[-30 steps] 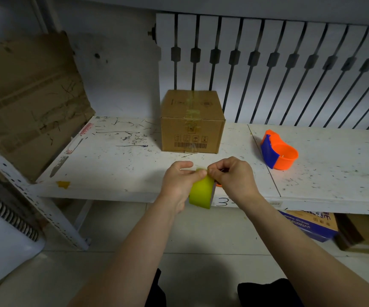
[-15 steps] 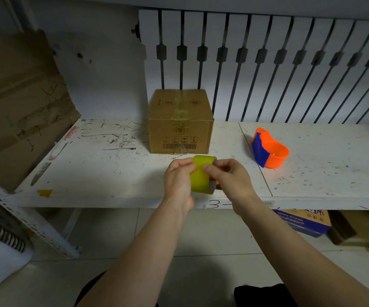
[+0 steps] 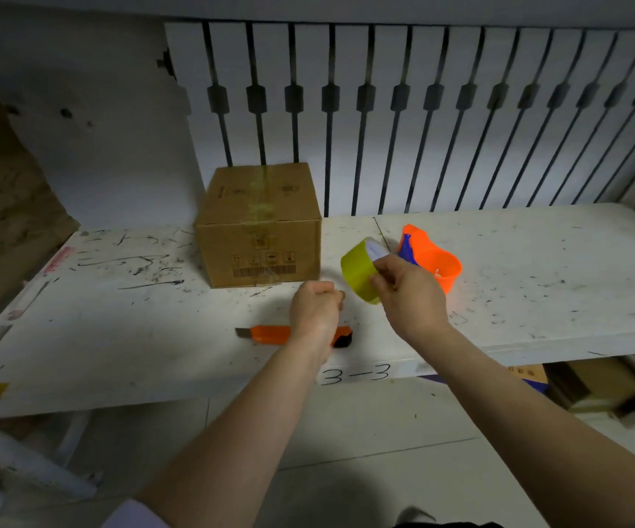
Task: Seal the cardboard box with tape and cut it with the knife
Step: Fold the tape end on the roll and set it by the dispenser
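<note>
Now your right hand (image 3: 409, 295) grips the tape roll (image 3: 359, 270) beside the cardboard box (image 3: 259, 230) on the counter (image 3: 118, 337), while your left hand's (image 3: 314, 310) clenched fingers probably pull its free end, knife (image 3: 270, 334) waiting below.

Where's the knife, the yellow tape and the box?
knife (image 3: 266, 334), head view, on its orange handle.
yellow tape roll (image 3: 358, 270), head view, on its outer yellow side.
cardboard box (image 3: 260, 249), head view, on its front face.
</note>
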A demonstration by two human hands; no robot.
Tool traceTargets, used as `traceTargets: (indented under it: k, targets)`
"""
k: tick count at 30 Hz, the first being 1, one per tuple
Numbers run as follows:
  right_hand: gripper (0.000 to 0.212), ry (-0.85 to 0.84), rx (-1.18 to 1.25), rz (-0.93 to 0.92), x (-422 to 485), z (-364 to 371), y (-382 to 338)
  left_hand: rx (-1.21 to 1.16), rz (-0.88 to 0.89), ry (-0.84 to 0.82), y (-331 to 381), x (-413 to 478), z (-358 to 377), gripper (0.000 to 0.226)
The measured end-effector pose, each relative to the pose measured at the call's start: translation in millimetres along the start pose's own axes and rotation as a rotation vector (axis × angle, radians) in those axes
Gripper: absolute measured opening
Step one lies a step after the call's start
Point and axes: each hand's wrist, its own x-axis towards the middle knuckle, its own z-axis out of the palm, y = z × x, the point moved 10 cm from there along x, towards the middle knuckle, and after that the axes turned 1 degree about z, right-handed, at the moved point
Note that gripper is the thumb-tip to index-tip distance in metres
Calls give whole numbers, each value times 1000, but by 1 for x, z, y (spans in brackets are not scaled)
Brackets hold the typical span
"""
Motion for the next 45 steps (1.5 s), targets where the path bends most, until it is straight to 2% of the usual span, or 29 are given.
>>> traceTargets:
  k: [3,6,14,17,21,26,31,35,39,43,45]
  targets:
    - [21,71,-114,-55,23,-19,14,143,63,-5,10,9,15,26]
    - [24,132,-203,-14,48,-42,39,268,130,-42,21,17,36,35]
    - [32,197,-331,85,78,-72,113,345,186,-84,23,42,91,10]
    - [32,211,-393,167,83,-74,145,353,188,-67,21,47,104,16]
    - [29,132,-424,290,82,-67,188,394,178,-44,12,50,113,20]
    - [23,56,-397,308,80,-45,209,413,160,-29,2,54,114,21]
    - [28,-95,-322,419,75,-26,221,390,135,-30,-1,54,107,18]
    - [33,-141,-261,510,70,-28,217,380,123,-38,0,48,101,16]
    - [36,-18,-281,406,59,-42,191,368,116,-58,1,38,88,15]
    - [30,158,-380,251,45,-53,149,325,112,-54,5,28,68,9]
    - [27,188,-336,197,37,-51,125,323,108,-39,7,23,55,7]
